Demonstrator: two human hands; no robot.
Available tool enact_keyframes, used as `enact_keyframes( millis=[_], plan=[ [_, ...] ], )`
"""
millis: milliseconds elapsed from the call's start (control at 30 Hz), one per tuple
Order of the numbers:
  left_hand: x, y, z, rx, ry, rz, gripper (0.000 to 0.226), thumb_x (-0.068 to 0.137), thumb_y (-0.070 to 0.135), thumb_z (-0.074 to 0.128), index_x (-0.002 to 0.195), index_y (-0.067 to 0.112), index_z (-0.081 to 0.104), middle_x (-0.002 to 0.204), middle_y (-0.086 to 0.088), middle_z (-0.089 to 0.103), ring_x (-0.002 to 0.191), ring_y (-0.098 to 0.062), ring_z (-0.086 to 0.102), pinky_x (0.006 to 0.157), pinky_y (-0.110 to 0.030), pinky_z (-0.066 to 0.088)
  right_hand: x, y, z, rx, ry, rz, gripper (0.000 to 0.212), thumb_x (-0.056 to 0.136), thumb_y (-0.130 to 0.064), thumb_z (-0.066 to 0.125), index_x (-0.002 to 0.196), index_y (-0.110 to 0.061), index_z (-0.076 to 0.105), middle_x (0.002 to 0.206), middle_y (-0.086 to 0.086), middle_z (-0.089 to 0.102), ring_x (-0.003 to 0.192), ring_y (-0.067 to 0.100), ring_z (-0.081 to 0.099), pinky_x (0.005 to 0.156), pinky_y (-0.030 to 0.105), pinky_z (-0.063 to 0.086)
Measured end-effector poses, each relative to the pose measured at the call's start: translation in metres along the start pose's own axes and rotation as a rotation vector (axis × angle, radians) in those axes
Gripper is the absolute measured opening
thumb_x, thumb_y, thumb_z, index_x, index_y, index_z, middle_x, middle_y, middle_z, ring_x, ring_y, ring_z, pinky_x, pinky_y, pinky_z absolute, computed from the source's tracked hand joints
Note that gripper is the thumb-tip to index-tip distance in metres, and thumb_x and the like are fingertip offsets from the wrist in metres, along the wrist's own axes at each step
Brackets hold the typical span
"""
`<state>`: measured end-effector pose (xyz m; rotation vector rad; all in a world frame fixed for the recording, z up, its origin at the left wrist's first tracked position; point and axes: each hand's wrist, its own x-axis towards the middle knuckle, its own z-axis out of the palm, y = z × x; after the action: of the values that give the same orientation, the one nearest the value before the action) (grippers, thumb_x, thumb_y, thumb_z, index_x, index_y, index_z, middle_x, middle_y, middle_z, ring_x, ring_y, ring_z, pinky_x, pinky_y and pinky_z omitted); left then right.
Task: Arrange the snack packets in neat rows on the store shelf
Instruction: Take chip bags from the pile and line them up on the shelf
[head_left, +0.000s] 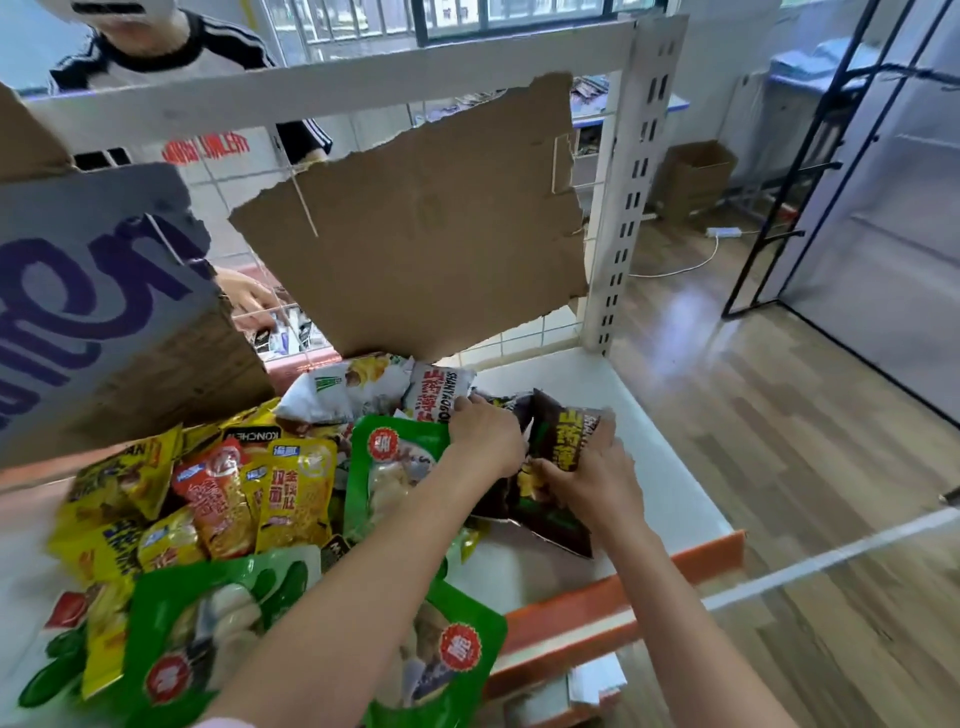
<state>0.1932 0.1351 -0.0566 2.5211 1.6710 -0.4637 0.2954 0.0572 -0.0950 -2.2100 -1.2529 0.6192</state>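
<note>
Packets of snacks lie in a loose heap across the white shelf (670, 467), yellow and green ones piled to the left, and both hands work at the heap's right edge. The right hand (587, 475) has its fingers curled round a dark packet (566, 441), thumb on the near face, holding it up on edge. The left hand (485, 439) reaches just beside it, fingers bent down onto the neighbouring dark packets and touching a white packet (436, 392) behind; whether it grips anything I cannot tell. The step in hand looks like sorting out the dark packets. Next they need standing side by side on the bare stretch of shelf to the right, clear of the heap.
</note>
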Motion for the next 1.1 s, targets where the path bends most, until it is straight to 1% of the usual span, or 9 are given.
enact_keyframes(
  millis=[233, 333, 433, 633, 733, 800, 900, 1033, 1100],
  plan=[
    [0.0, 0.008, 0.013, -0.259, -0.078, 0.051, 0.055, 0.098, 0.045, 0.03, 0.147, 0.022, 0.019, 0.143, -0.033, 0.025, 0.129, -0.047, 0.031, 0.105, -0.048, 0.029, -0.004, 0.017, -0.013, -0.009, 0.068, -0.047, 0.085, 0.083, -0.037, 0.064, 0.144, -0.01, 0.011, 0.124, 0.017, 0.04, 0.104, 0.042, 0.051, 0.082, 0.042, 0.042],
    [0.004, 0.013, 0.011, -0.302, -0.079, 0.028, 0.066, 0.094, 0.043, 0.044, 0.147, 0.029, 0.008, 0.138, -0.031, 0.032, 0.127, -0.046, 0.032, 0.102, -0.051, 0.032, -0.006, 0.019, -0.022, 0.088, 0.096, -0.098, 0.082, 0.084, -0.02, 0.063, 0.145, -0.012, 0.008, 0.13, 0.014, 0.031, 0.101, 0.04, 0.052, 0.077, 0.04, 0.042],
    [0.005, 0.022, 0.007, -0.431, 0.028, -0.067, 0.085, 0.083, 0.035, 0.065, 0.143, 0.005, 0.012, 0.135, -0.027, 0.036, 0.127, -0.041, 0.033, 0.1, -0.047, 0.034, -0.009, 0.019, -0.028, 0.138, 0.124, -0.128, 0.093, 0.081, -0.016, 0.066, 0.147, -0.011, 0.002, 0.137, 0.012, 0.025, 0.108, 0.038, 0.049, 0.077, 0.038, 0.042],
    [-0.003, 0.033, -0.004, -0.829, 0.472, 0.039, 0.047, 0.079, 0.019, 0.069, 0.114, 0.001, 0.043, 0.114, -0.016, 0.049, 0.108, -0.03, 0.045, 0.084, -0.025, 0.036, -0.014, 0.014, -0.044, 0.382, 0.239, -0.138, 0.101, 0.076, -0.015, 0.074, 0.147, -0.011, 0.003, 0.135, 0.014, 0.03, 0.118, 0.029, 0.04, 0.082, 0.024, 0.036],
    [-0.021, 0.035, -0.022, -1.024, 0.64, 0.076, 0.041, 0.081, 0.016, 0.069, 0.108, 0.003, 0.041, 0.104, -0.011, 0.049, 0.09, -0.021, 0.047, 0.064, -0.014, 0.031, -0.019, 0.007, -0.057, 0.506, 0.27, -0.159, 0.079, 0.074, -0.015, 0.075, 0.136, -0.009, 0.026, 0.105, -0.002, 0.049, 0.091, 0.02, 0.05, 0.06, 0.004, 0.035],
    [-0.037, 0.031, -0.034, -1.067, 0.683, 0.09, 0.041, 0.08, 0.018, 0.071, 0.102, 0.006, 0.038, 0.095, -0.004, 0.054, 0.081, -0.016, 0.052, 0.059, -0.013, 0.038, -0.023, 0.001, -0.064, 0.564, 0.249, -0.164, 0.07, 0.075, -0.019, 0.075, 0.129, -0.011, 0.032, 0.086, -0.01, 0.051, 0.072, 0.012, 0.051, 0.055, 0.002, 0.037],
    [-0.068, 0.017, -0.046, -1.079, 0.69, 0.034, 0.047, 0.076, 0.019, 0.076, 0.099, 0.01, 0.036, 0.084, 0.004, 0.058, 0.073, -0.009, 0.061, 0.06, -0.012, 0.045, -0.031, -0.002, -0.068, 0.632, 0.179, -0.194, 0.07, 0.072, -0.026, 0.079, 0.126, -0.016, 0.036, 0.085, -0.022, 0.051, 0.073, -0.008, 0.053, 0.059, 0.007, 0.042],
    [-0.12, -0.012, -0.043, -1.074, 0.645, -0.114, 0.05, 0.075, 0.023, 0.077, 0.105, 0.02, 0.038, 0.081, 0.022, 0.054, 0.068, 0.016, 0.056, 0.059, -0.002, 0.042, -0.043, -0.003, -0.062, 0.636, -0.07, -0.251, 0.07, 0.068, -0.028, 0.081, 0.125, -0.021, 0.04, 0.096, -0.012, 0.062, 0.087, 0.009, 0.063, 0.075, 0.031, 0.052],
    [-0.148, -0.025, -0.033, -1.086, 0.566, -0.188, 0.045, 0.075, 0.027, 0.076, 0.105, 0.029, 0.043, 0.084, 0.023, 0.057, 0.074, 0.012, 0.057, 0.062, -0.003, 0.042, -0.051, -0.007, -0.056, 0.579, -0.207, -0.301, 0.072, 0.066, -0.029, 0.082, 0.125, -0.024, 0.04, 0.097, -0.009, 0.065, 0.086, 0.008, 0.065, 0.073, 0.03, 0.052]
  ],
)
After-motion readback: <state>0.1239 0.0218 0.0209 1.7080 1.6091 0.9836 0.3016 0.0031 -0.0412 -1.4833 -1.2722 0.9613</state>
